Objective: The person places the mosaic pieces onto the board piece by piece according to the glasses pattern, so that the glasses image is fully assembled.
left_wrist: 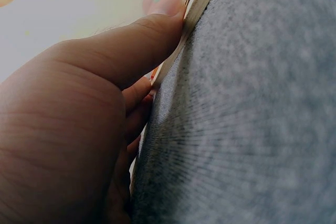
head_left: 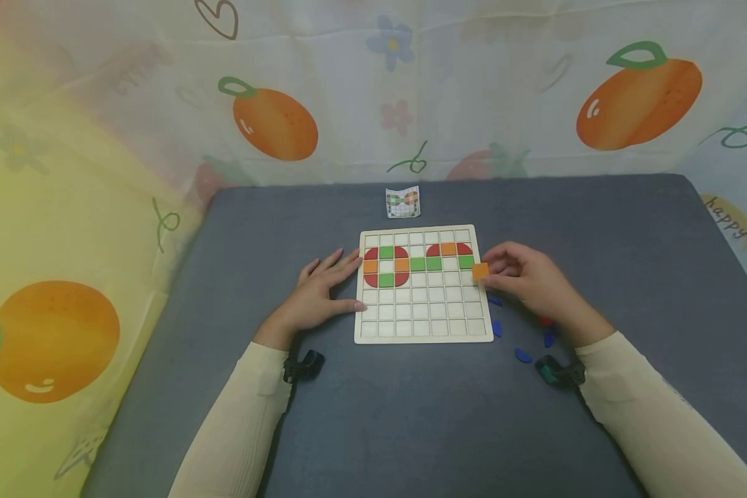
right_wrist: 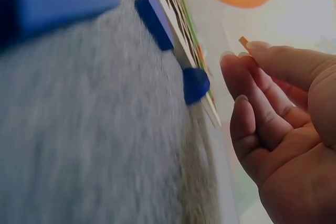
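A pale wooden grid board [head_left: 423, 311] lies on the grey table, with red, green and orange tiles set in its upper rows. My right hand [head_left: 529, 280] pinches an orange square tile [head_left: 480, 271] between thumb and fingertips, over the board's right edge. In the right wrist view the tile [right_wrist: 243, 41] shows edge-on at the fingertips. My left hand [head_left: 317, 294] rests at the board's left edge, fingers stretched out. Its thumb [left_wrist: 170, 6] lies on the rim in the left wrist view, and the other fingers are partly hidden behind it.
Several blue pieces [head_left: 523, 355] lie right of the board, below my right hand. A red piece [head_left: 546, 321] is partly covered by the right wrist. Behind the board lies a small pattern card [head_left: 402, 203]. A fruit-printed cloth [head_left: 348, 69] hangs beyond the table's far edge.
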Demonstrator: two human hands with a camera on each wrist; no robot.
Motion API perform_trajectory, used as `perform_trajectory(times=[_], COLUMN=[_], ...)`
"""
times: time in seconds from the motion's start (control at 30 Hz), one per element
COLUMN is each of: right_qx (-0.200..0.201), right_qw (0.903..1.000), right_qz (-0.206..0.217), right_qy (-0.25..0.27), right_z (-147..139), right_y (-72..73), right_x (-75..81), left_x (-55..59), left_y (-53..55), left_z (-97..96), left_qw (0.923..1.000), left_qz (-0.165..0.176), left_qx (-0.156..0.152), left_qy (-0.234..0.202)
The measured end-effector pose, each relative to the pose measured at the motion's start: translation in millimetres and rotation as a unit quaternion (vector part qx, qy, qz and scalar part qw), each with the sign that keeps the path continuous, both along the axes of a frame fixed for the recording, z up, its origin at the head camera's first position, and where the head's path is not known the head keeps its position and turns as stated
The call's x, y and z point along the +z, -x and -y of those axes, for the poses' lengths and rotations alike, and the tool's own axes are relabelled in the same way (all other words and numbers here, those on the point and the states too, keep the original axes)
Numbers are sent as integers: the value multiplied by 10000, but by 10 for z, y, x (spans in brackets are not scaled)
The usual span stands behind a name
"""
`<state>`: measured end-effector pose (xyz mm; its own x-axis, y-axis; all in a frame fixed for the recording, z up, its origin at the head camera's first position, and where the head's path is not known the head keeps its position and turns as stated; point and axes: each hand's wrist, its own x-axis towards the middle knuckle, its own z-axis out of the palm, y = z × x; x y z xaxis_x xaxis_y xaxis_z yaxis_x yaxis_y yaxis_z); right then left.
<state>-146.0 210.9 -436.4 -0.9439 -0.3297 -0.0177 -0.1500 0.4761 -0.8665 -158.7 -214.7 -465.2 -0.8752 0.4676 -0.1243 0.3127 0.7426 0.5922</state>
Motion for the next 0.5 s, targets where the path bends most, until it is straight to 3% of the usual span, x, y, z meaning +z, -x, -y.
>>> perform_trajectory(times=[0.5], right_qx=[204], right_qw=[9983], right_qz=[-89], right_qy=[-547], right_z=[271], right_y=[153], right_x=[-71], left_x=[4], left_y=[-6], left_z=[-9], left_qw=[10000], left_qz=[-36], left_qx=[-3], left_qy=[19])
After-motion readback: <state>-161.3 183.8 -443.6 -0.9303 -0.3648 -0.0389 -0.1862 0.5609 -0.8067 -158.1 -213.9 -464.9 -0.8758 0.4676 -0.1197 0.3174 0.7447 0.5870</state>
